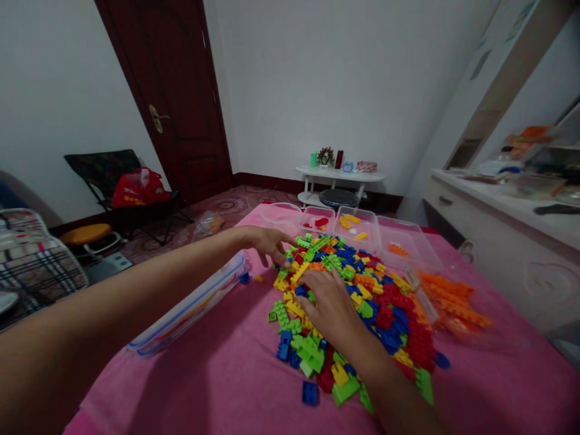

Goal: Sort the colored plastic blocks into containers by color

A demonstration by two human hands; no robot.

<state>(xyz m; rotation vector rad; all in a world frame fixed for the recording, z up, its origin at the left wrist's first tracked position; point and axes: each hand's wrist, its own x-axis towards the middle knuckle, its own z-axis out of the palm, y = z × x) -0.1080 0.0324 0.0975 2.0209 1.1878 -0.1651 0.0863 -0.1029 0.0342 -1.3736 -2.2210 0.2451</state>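
Note:
A big heap of plastic building bricks (362, 302) in red, blue, green, yellow and orange lies on a pink cloth (217, 374). My left hand (270, 244) reaches to the heap's far left edge, its fingertips bent down onto green and yellow bricks. My right hand (333, 305) lies palm-down on the middle of the heap, fingers spread among the bricks. I cannot make out a brick gripped in either hand.
Clear plastic tubs (357, 226) holding a few red, yellow and orange bricks stand behind the heap. A clear lid (194, 305) lies on the left under my forearm. A clear bag of orange bricks (453, 305) lies right. A white cabinet (507, 241) flanks the right side.

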